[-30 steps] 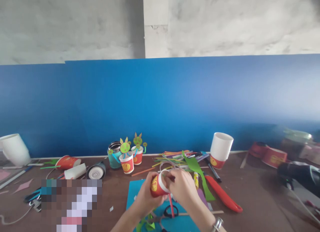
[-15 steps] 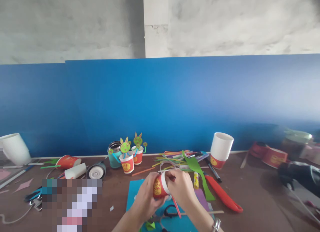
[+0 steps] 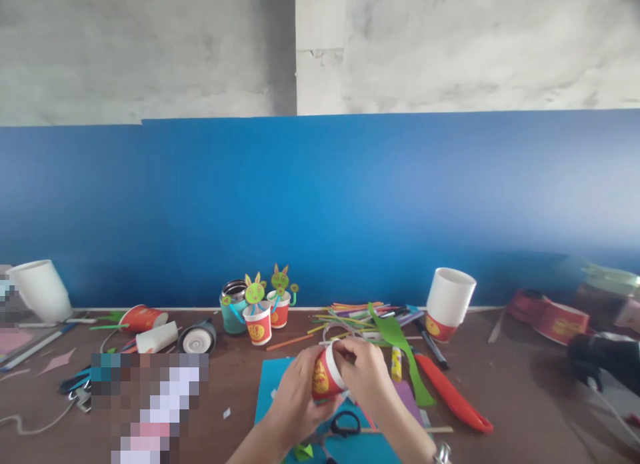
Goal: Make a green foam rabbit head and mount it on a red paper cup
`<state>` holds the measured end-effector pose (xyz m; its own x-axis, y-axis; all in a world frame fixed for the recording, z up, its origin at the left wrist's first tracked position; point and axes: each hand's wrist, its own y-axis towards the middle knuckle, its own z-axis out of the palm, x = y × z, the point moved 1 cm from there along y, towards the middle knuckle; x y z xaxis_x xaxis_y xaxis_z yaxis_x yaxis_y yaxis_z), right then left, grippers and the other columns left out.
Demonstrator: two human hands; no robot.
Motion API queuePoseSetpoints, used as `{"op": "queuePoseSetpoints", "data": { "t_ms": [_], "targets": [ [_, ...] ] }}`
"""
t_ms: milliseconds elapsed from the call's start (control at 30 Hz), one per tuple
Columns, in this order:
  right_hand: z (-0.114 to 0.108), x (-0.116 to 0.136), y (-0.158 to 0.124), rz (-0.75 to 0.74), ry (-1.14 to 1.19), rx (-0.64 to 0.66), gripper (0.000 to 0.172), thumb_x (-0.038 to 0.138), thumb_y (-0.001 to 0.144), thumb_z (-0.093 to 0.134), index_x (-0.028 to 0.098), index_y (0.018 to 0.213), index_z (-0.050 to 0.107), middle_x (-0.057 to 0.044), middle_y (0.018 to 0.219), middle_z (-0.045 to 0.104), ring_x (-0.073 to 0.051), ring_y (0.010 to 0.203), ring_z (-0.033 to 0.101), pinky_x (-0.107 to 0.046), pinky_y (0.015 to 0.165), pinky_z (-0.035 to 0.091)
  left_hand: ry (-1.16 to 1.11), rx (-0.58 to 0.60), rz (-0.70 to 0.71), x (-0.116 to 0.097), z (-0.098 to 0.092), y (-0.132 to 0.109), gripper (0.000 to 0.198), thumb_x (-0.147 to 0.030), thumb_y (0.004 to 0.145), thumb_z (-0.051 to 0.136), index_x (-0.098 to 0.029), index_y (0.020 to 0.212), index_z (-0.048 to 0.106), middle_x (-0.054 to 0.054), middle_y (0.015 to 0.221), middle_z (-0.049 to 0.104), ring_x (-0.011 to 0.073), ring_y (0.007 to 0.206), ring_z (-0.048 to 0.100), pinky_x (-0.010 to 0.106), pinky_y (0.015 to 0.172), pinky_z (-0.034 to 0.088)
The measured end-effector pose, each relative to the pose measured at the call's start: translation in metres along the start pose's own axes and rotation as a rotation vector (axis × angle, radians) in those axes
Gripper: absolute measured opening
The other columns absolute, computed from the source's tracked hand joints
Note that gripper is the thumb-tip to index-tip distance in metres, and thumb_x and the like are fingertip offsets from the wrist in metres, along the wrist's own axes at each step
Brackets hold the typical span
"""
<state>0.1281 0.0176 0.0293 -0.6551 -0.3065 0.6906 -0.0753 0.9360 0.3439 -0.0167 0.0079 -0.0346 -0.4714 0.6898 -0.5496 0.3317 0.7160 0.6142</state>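
Note:
My left hand (image 3: 299, 394) is wrapped round a red and white paper cup (image 3: 324, 379) with a gold print, tilted so its mouth turns toward the right. My right hand (image 3: 369, 376) is closed at the cup's white rim, its fingertips bent over into the mouth and partly hidden. A thin red strip (image 3: 369, 419) shows below my right hand; whether the hand holds it I cannot tell. Below the hands, black-handled scissors (image 3: 346, 423) and green paper scraps (image 3: 303, 452) lie on blue paper (image 3: 270, 377).
Two cups with green rabbit figures (image 3: 257, 323) stand by a teal flask (image 3: 231, 317). Behind my hands lie coloured sticks (image 3: 345, 317). To the right are a glue stick (image 3: 396, 364), green paper (image 3: 400, 341), a red case (image 3: 453, 394) and stacked cups (image 3: 450, 301).
The view has shifted slightly, so most things sit a little farther right. Both hands stay on the cup; less of the red strip shows below my right hand.

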Motion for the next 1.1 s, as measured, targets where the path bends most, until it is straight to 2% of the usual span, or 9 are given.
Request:
{"op": "queuePoseSetpoints", "data": {
  "t_ms": [67,167,333,433,667,767,900,1100],
  "targets": [
    [-0.002,0.002,0.000,-0.009,-0.023,-0.011,0.022,0.019,0.071,0.047,0.018,0.064,0.068,-0.004,0.067,0.069,-0.018,0.065,0.059,-0.024,0.062,0.040,-0.005,0.032,-0.006,0.000,-0.001,-0.001,0.063,-0.034,0.080,0.056,-0.021,0.133,0.025,0.015,0.126,0.047,0.0285,0.115,0.047,0.045,0.094,0.039],
    [-0.001,0.001,-0.001,-0.009,-0.010,-0.012,0.022,0.020,0.072,0.047,0.019,0.064,0.068,-0.003,0.066,0.068,-0.018,0.066,0.059,-0.025,0.063,0.040,-0.018,0.094,-0.043,-0.001,-0.004,0.000,0.053,-0.039,0.088,0.043,-0.021,0.135,0.026,0.015,0.128,0.045,0.0274,0.118,0.044,0.045,0.097,0.037],
    [0.007,-0.007,-0.001,0.072,0.135,0.052,0.023,0.021,0.070,0.046,0.016,0.055,0.062,0.001,0.053,0.059,-0.014,0.054,0.053,-0.021,0.051,0.036,0.051,0.116,0.094,0.006,-0.006,0.001,0.063,-0.057,0.084,0.039,-0.019,0.133,0.027,0.018,0.125,0.047,0.0303,0.114,0.046,0.048,0.094,0.037],
    [0.014,-0.009,0.000,0.125,0.267,0.107,0.024,0.021,0.068,0.044,0.015,0.051,0.060,0.002,0.048,0.053,-0.012,0.050,0.049,-0.020,0.047,0.034,0.114,0.105,0.122,0.011,-0.003,0.000,0.064,-0.056,0.083,0.041,-0.018,0.132,0.028,0.018,0.123,0.049,0.0305,0.112,0.048,0.046,0.093,0.038],
    [0.024,-0.014,0.001,0.225,0.503,0.133,0.022,0.023,0.066,0.045,0.013,0.058,0.063,0.000,0.053,0.057,-0.014,0.052,0.052,-0.021,0.049,0.038,0.130,0.033,0.135,0.012,0.001,-0.002,0.060,-0.051,0.083,0.047,-0.019,0.130,0.030,0.016,0.114,0.053,0.0279,0.101,0.053,0.043,0.087,0.042],
    [0.019,-0.012,0.001,0.126,0.403,0.164,0.021,0.019,0.064,0.046,0.014,0.052,0.062,0.001,0.050,0.055,-0.013,0.053,0.051,-0.021,0.050,0.037,0.061,0.053,0.107,0.008,0.000,-0.001,0.062,-0.051,0.080,0.053,-0.019,0.129,0.032,0.014,0.113,0.053,0.0272,0.100,0.053,0.041,0.086,0.042],
    [0.009,-0.002,0.000,-0.056,0.195,0.099,0.020,0.017,0.067,0.049,0.016,0.055,0.065,0.001,0.056,0.060,-0.014,0.058,0.053,-0.021,0.056,0.038,-0.079,0.050,0.033,0.001,-0.003,0.003,0.063,-0.048,0.076,0.060,-0.021,0.127,0.035,0.013,0.116,0.053,0.0278,0.104,0.051,0.041,0.088,0.041],
    [0.004,0.009,-0.003,-0.126,0.078,0.052,0.018,0.014,0.065,0.051,0.019,0.055,0.065,0.000,0.059,0.064,-0.015,0.061,0.054,-0.023,0.061,0.038,-0.415,0.006,-0.187,-0.004,0.000,0.006,0.062,-0.040,0.067,0.072,-0.025,0.121,0.045,0.008,0.115,0.057,0.0254,0.103,0.054,0.033,0.087,0.042]
  ]
}}
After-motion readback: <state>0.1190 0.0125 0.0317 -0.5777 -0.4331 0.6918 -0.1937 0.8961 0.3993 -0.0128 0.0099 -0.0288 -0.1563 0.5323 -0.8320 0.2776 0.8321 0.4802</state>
